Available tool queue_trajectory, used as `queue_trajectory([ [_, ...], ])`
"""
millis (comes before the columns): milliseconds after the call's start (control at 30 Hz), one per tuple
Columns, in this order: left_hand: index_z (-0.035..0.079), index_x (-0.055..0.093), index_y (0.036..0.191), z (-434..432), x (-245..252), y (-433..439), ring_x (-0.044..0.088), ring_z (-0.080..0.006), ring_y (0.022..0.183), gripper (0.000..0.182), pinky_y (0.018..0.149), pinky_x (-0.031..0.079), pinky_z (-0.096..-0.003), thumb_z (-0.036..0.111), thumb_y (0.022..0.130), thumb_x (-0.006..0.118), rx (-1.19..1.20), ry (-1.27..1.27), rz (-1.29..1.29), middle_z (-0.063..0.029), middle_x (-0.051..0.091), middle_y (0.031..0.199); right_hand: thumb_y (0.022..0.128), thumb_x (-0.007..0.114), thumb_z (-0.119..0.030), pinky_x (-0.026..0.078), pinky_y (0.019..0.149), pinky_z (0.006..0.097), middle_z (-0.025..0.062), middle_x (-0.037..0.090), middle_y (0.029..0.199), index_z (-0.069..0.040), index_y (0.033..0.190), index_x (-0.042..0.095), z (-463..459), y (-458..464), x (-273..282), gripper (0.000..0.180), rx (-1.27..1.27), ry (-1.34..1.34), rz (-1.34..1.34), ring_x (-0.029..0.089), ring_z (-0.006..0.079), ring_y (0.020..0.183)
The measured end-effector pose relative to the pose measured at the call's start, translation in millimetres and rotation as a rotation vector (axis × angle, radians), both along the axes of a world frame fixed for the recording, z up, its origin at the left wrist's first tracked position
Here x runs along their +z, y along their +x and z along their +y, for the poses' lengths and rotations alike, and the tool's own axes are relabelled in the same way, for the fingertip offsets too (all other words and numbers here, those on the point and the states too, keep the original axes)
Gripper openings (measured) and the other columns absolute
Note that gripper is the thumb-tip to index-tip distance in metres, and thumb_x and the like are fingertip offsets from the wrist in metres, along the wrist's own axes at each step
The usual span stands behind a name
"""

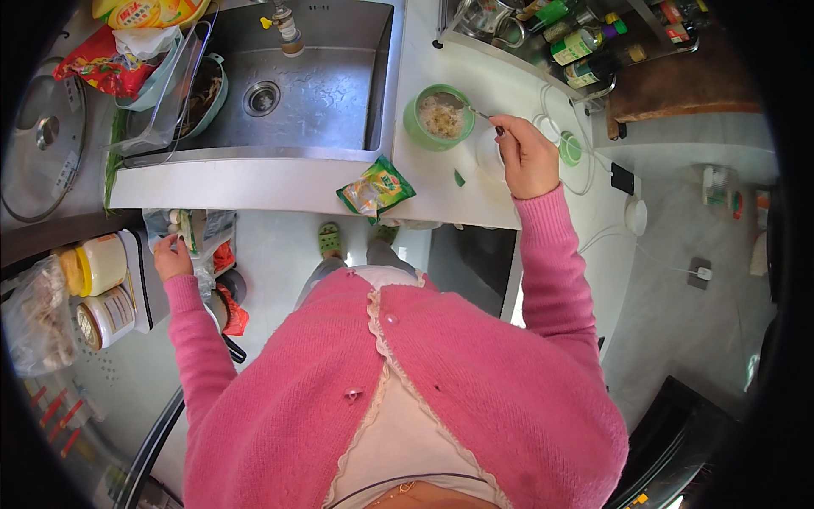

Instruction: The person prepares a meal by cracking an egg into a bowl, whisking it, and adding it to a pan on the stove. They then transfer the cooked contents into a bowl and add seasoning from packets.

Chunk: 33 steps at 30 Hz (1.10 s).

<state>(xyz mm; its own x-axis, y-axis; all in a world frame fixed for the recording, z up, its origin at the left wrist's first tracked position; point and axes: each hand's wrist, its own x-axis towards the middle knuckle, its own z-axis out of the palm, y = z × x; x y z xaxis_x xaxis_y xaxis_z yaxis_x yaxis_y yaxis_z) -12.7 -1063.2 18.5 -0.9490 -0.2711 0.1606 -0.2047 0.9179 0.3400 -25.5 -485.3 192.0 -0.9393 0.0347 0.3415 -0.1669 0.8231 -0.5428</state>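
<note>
My right hand (529, 156) grips the handle of a metal spoon (482, 114), whose head rests in a green bowl (416, 130) at the worktop's edge by the sink. Pale, crumbly food with yellowish bits (442, 119) lies in the bowl. A green and yellow foil packet (376, 189) lies on the worktop below the bowl. My left hand (173, 256) hangs low at the left, below the worktop's edge, beside plastic bags (210, 226) with pale items in them; whether it touches them cannot be told.
Left of the bowl is a steel sink (305, 95) with a tap (287, 35); a dish rack (184, 95) and a glass lid (48, 133) stand further left. A rack of bottles (575, 48) stands at the back right. White cables (588, 172) and a green lid (570, 148) lie right.
</note>
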Motion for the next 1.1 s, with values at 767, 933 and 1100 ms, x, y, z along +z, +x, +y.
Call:
queue_trajectory([
  [767,0.003,0.065,0.092,-24.1,-13.3,-25.7,0.058,-0.024,0.07,0.018,0.066,0.048,-0.0341,0.012,0.077,0.06,-0.016,0.037,0.03,-0.0116,0.06,0.09,0.081,0.053,-0.004,0.049,0.052,0.0293,0.0106,0.062,0.063,0.0,0.09,0.061,-31.9,6.4,-6.0,0.013,-0.348,-0.287,-0.209,0.06,0.0175,0.049],
  [933,0.003,0.064,0.091,-27.3,-12.6,-27.1,0.058,-0.0235,0.069,0.017,0.065,0.048,-0.0335,0.012,0.077,0.06,-0.032,0.046,0.026,-0.0117,0.059,0.092,0.084,0.051,-0.005,0.048,0.049,0.0244,0.0058,0.062,0.063,0.0,0.092,0.061,-40.2,-2.0,-10.5,0.013,-0.443,-0.559,-0.184,0.058,0.0119,0.049],
  [1100,0.003,0.064,0.091,-28.5,-9.8,-31.0,0.058,-0.0234,0.069,0.017,0.065,0.048,-0.0332,0.012,0.078,0.061,-0.024,0.044,0.033,-0.0116,0.06,0.092,0.087,0.049,-0.002,0.048,0.052,0.023,0.0061,0.063,0.073,-0.001,0.097,0.061,-20.0,13.7,-6.7,0.016,-0.238,-0.292,-0.065,0.059,0.01,0.058],
])
